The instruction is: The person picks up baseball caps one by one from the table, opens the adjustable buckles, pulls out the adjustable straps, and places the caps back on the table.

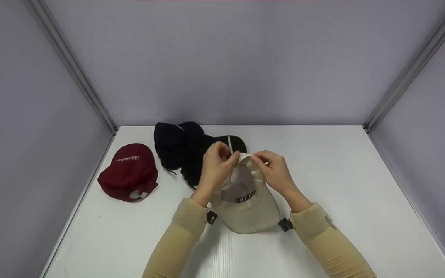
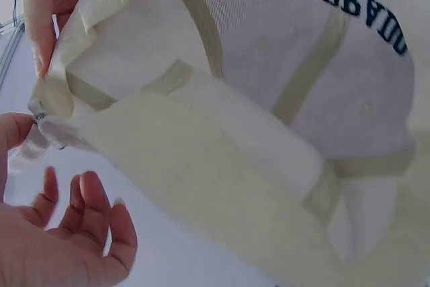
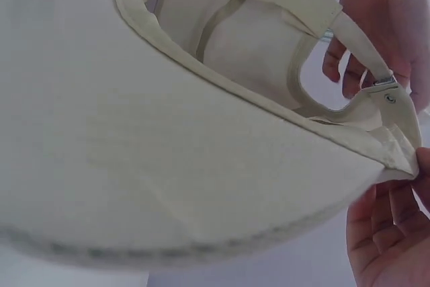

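Observation:
A cream baseball cap is held between both hands, its brim toward the person and its inside showing. Dark letters reading COLORADO appear reversed through the fabric. My left hand pinches the back strap near a small metal buckle, its other fingers loosely bent away in the left wrist view. With thumb and fingers, my right hand pinches the cap's back edge beside the buckle. A metal eyelet shows close to the buckle.
A dark red cap lies on the white table at the left. Behind the left hand, a navy cap and a black cap lie overlapping. Grey panels enclose the table at the back and sides.

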Demonstrator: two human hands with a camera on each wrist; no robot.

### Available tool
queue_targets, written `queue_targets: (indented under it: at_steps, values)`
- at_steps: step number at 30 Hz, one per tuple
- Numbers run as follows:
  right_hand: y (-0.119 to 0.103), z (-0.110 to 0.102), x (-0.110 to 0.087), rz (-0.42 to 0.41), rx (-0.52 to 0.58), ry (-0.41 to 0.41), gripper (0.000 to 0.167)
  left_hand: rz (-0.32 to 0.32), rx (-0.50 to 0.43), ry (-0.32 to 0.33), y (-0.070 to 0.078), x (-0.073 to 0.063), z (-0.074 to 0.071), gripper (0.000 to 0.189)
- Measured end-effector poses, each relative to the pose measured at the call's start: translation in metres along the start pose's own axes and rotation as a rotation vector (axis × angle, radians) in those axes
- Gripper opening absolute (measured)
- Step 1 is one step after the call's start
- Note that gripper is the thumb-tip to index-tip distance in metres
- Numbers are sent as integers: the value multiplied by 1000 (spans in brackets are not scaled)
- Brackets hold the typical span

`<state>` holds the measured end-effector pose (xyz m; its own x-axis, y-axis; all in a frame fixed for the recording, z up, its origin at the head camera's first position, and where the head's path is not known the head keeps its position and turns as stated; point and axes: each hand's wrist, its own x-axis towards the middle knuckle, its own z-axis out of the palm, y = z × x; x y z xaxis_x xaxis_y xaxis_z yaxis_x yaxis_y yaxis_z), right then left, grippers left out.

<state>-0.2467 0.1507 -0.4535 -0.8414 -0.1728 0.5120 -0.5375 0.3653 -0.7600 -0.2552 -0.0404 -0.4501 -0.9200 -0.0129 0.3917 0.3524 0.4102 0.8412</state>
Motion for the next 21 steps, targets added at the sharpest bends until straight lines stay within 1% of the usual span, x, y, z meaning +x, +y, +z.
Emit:
queue_targets:
  at_steps: [2, 4, 7, 9, 11, 13, 16, 21]
  values:
    - [2, 0, 0, 3, -4, -4, 8, -38, 25, -1, 0, -1, -1, 23]
    - [4, 0, -2, 10, -5, -10, 9, -68, 24, -27, 0, -2, -2, 26]
    - [7, -1, -4, 18, -15, -29, 10, -104, -34, -68, 2, -4, -3, 27]
    - [8, -2, -6, 21, -24, -47, 11, -113, -81, -78, 2, -5, -4, 25]
    - [8, -3, -7, 25, -37, -73, 13, -99, -108, -73, 1, -6, -4, 23]
    - [9, -5, -7, 32, -54, -100, 14, -68, -119, -66, 1, -6, -4, 23]
    - [7, -6, -5, 59, -67, -126, 18, -14, -113, -60, 0, -7, -3, 24]
    - [0, -6, 2, 122, -100, -165, 27, 57, -92, -60, -1, -9, 1, 25]
